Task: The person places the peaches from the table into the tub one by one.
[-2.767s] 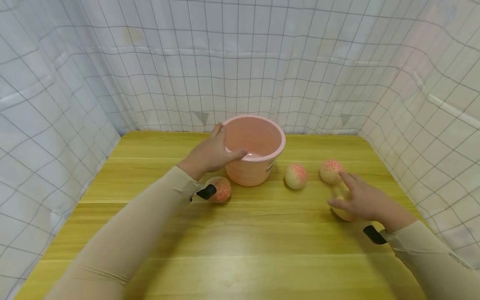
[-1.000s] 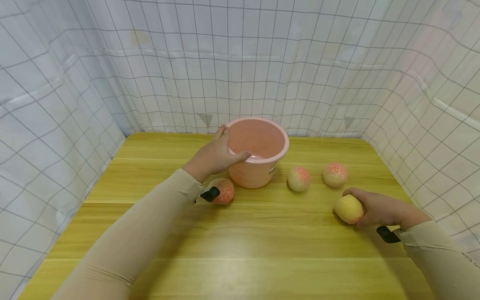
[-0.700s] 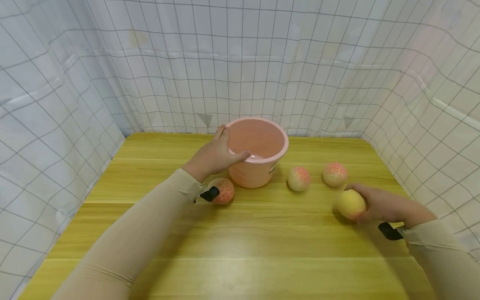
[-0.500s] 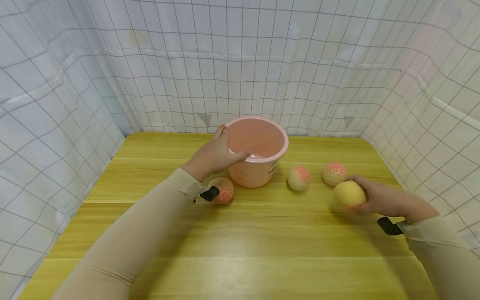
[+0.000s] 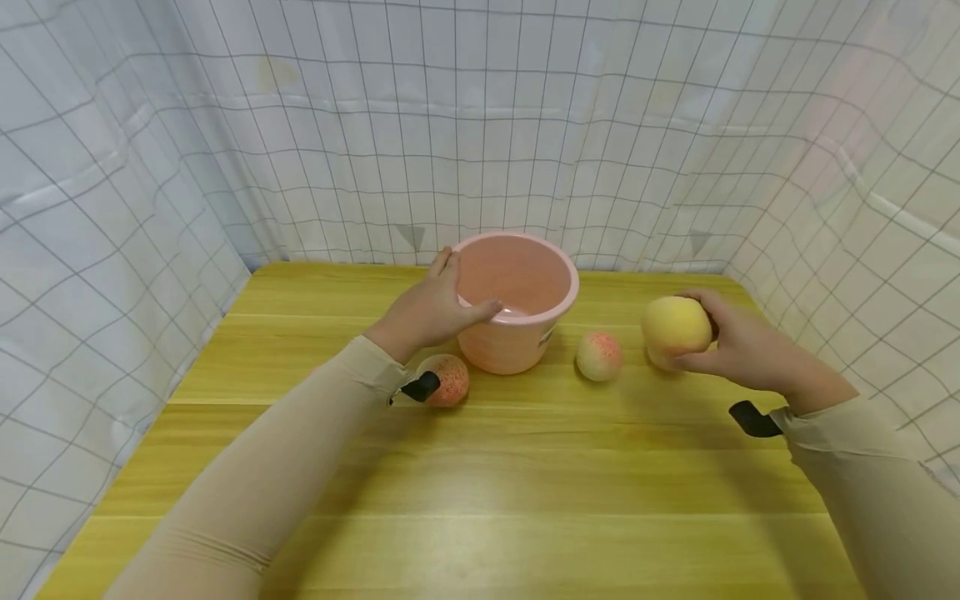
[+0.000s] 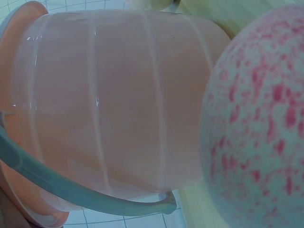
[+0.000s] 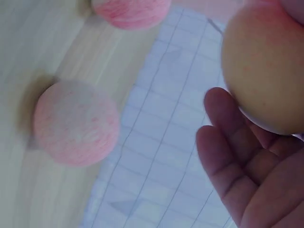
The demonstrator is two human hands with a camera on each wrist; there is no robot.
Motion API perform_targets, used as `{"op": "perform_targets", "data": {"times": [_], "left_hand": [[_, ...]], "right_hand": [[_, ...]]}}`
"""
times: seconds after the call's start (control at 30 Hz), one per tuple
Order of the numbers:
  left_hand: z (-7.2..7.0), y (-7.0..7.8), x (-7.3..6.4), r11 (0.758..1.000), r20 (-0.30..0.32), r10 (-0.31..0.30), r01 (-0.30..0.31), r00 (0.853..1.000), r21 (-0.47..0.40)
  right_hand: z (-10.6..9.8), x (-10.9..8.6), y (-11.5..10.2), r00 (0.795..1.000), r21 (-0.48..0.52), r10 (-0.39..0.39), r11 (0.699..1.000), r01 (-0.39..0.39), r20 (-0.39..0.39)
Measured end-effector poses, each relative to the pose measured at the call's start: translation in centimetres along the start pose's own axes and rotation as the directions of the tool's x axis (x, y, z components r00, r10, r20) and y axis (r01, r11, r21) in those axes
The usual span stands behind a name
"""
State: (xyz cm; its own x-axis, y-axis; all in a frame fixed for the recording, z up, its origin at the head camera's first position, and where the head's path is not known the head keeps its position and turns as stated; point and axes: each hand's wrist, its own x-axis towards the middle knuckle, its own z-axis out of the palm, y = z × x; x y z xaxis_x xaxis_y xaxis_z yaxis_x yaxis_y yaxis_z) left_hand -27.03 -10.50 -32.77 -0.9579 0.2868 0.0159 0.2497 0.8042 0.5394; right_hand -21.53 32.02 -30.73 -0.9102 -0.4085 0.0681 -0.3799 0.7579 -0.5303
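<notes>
My left hand [image 5: 435, 308] grips the left rim of a pink bucket [image 5: 502, 346], thumb over the inside edge. The bucket stands upright, and its curved handle [image 6: 85, 194] hangs along the side in the left wrist view. A yellow peach [image 5: 677, 325] with a reddish end is held up off the table by my right hand [image 5: 753, 350]. Behind it, mostly hidden, a speckled peach [image 7: 76, 123] sits on the table in the right wrist view. Another peach [image 5: 598, 357] lies right of the bucket. Below my left wrist rests a red-speckled peach [image 5: 447, 381], also large in the left wrist view.
The wooden table [image 5: 480, 500] reaches back to a white grid-patterned curtain [image 5: 510, 125], which also closes off the left and right sides. A black wrist strap piece [image 5: 753, 419] sticks out under my right wrist, another [image 5: 422, 387] under my left.
My right hand reached the yellow peach, took hold of it, and lifted it up and away towards the back, in front of the far-right speckled peach. The left hand stays on the bucket rim.
</notes>
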Motion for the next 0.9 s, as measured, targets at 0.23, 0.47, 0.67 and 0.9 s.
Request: {"op": "perform_targets", "data": {"times": [0.23,0.47,0.67,0.9], "left_hand": [[-0.1,0.1,0.0,1.0,-0.008,0.002,-0.003,1.0,-0.008],[-0.1,0.0,0.0,1.0,-0.003,-0.003,0.003,1.0,-0.005],[-0.1,0.1,0.0,1.0,0.004,-0.006,0.006,1.0,-0.002],[0.0,0.1,0.0,1.0,0.004,-0.015,0.015,1.0,-0.003]], "right_hand": [[-0.4,2.7,-3.4,0.994,0.042,0.017,0.999,-0.012,-0.112],[0.0,5.3,-6.2,0.992,0.128,0.036,0.992,-0.021,-0.118],[0.8,7.8,-7.7,0.986,0.165,0.015,0.986,0.012,-0.164],[2.0,10.2,-9.2,0.982,0.236,0.018,0.971,0.028,-0.19]]}}
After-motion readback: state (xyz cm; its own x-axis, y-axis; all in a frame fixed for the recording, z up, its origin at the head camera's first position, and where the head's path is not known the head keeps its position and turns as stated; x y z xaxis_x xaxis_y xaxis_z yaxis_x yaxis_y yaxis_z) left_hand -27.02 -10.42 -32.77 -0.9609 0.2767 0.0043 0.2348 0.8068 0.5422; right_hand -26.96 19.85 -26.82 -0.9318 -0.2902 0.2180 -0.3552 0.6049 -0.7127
